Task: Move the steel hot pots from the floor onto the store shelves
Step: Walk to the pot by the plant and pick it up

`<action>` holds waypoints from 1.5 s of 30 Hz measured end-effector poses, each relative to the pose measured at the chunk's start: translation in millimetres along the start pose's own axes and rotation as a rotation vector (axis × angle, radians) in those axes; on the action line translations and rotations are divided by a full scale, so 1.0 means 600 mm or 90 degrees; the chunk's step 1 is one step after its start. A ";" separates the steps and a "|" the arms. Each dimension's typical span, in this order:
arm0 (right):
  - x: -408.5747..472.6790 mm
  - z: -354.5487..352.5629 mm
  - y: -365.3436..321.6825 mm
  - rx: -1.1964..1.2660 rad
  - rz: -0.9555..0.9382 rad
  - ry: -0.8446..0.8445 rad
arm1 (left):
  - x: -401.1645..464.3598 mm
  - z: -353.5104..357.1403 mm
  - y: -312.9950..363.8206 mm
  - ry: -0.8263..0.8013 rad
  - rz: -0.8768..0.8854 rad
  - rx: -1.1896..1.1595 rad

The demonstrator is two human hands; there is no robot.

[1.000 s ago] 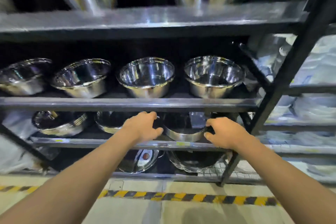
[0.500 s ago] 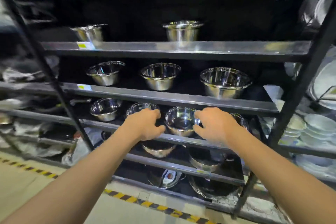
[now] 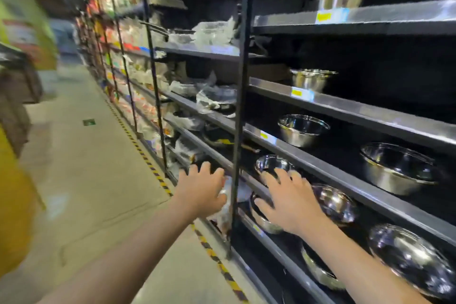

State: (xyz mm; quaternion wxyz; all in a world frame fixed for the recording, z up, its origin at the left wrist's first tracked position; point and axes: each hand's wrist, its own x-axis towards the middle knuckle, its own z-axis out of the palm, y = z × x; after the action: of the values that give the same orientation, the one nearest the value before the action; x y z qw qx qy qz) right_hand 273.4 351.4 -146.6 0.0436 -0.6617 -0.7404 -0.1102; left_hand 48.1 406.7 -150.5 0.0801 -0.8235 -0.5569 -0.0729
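Several shiny steel hot pots stand on the dark store shelves (image 3: 345, 108) at the right: one (image 3: 303, 129) on a middle shelf, a bigger one (image 3: 397, 168) to its right, more (image 3: 335, 202) on the shelf below. My left hand (image 3: 201, 191) hovers with fingers spread in front of the black upright post (image 3: 238, 155), holding nothing. My right hand (image 3: 287, 198) is spread open over the front edge of a lower shelf, above a pot (image 3: 261, 217) partly hidden under it. No pot on the floor is in view.
The aisle floor (image 3: 98, 180) stretches away to the left, with a yellow-black striped line (image 3: 158, 175) along the shelf base. Wrapped goods (image 3: 212, 96) fill the shelf bay further left. A blurred yellow shape (image 3: 14, 217) stands at the left edge.
The view has swung left, away from facing the shelves, and now looks down the aisle. Both hands have come off the pot on the shelf and spread open.
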 end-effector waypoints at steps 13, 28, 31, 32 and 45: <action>0.198 0.042 -0.345 0.145 -0.448 0.008 | -0.228 -0.019 -0.245 -0.133 -0.519 0.127; -0.034 -0.085 -0.809 0.202 -0.811 0.036 | -0.715 -0.142 -0.341 -0.125 -0.879 0.139; -0.063 -0.108 -0.888 0.204 -0.822 0.049 | -0.780 -0.164 -0.388 -0.108 -0.889 0.151; -0.068 -0.113 -0.911 0.209 -0.821 0.052 | -0.797 -0.169 -0.404 -0.109 -0.890 0.155; 0.016 -0.105 -1.168 0.197 -0.768 0.048 | -0.855 -0.149 -0.689 -0.126 -0.835 0.107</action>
State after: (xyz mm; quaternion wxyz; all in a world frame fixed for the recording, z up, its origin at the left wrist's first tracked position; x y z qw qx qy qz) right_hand -426.0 276.9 -157.5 0.0952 -0.1087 -0.9890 -0.0302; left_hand -528.1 75.0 -149.4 0.0317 -0.3079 -0.9508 0.0131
